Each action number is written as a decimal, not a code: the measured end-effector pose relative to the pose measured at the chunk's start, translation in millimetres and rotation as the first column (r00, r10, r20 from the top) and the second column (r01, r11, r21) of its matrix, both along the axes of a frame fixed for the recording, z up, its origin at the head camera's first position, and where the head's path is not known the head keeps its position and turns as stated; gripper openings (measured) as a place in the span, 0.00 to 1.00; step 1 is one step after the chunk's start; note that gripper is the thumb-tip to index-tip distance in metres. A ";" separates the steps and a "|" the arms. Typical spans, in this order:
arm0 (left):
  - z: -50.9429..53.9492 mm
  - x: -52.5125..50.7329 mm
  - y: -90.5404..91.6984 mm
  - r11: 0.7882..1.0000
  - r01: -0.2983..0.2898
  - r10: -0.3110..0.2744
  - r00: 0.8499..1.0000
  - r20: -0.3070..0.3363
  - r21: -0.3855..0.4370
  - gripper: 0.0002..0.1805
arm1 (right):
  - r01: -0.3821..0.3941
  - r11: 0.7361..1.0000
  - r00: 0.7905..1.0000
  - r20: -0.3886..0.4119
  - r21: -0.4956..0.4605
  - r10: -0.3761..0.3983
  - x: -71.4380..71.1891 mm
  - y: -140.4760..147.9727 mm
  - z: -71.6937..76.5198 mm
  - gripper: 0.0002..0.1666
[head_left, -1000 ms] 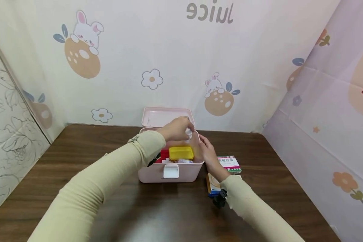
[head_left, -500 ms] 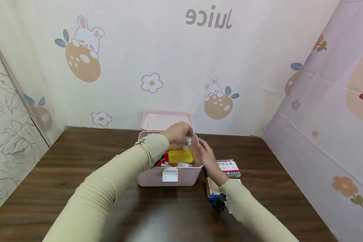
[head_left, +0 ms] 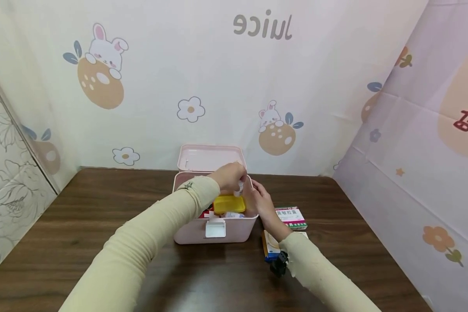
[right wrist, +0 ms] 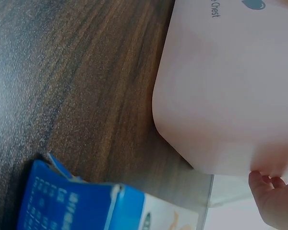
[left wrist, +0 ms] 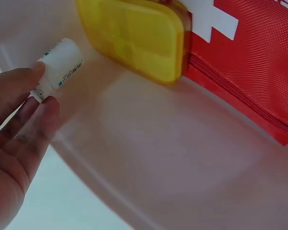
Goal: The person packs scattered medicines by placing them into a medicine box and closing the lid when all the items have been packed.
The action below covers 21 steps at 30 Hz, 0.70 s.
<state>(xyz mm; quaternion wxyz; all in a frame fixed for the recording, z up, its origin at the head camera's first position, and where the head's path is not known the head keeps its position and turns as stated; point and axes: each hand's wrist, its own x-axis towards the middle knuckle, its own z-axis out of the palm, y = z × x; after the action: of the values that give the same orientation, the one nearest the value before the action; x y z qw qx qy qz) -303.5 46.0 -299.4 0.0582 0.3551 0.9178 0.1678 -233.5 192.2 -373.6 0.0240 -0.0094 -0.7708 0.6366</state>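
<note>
In the head view my left hand [head_left: 231, 175] reaches down into an open pink medicine box [head_left: 234, 234]. Its thumb and fingertips pinch a small white bottle [left wrist: 62, 64], tilted near the box's inner wall in the left wrist view. Inside the box lie a translucent yellow case [left wrist: 139, 40] and a red first-aid pouch [left wrist: 259, 62] with a white cross. A white packet [head_left: 234, 215] shows by the box's front wall. My right hand [head_left: 266, 206] rests against the box's right side, with its fingers touching the wall.
The box's raised lid [head_left: 212, 157] leans back near the patterned wall cloth. Right of the box lie a white, pink and green medicine carton [head_left: 290, 218] and a blue and white carton [right wrist: 72, 203], partly under my right forearm. All stand on a dark wooden table [head_left: 148, 195].
My left hand has lowered the white bottle a little further into the box. The right hand stays at the box's side. The head view has shifted slightly.
</note>
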 end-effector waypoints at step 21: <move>-31.7 -6.8 12.5 0.990 0.081 -0.101 0.979 -0.176 -0.116 0.12 | -0.031 0.999 0.999 -0.032 -0.032 0.030 -3.3 0.9 -3.1 0.27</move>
<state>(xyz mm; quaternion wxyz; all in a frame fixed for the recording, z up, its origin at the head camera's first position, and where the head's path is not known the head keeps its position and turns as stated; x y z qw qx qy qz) -310.3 58.5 -331.2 0.0010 0.4071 0.9097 0.0820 -236.7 193.1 -376.7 0.0263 0.0123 -0.7601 0.6492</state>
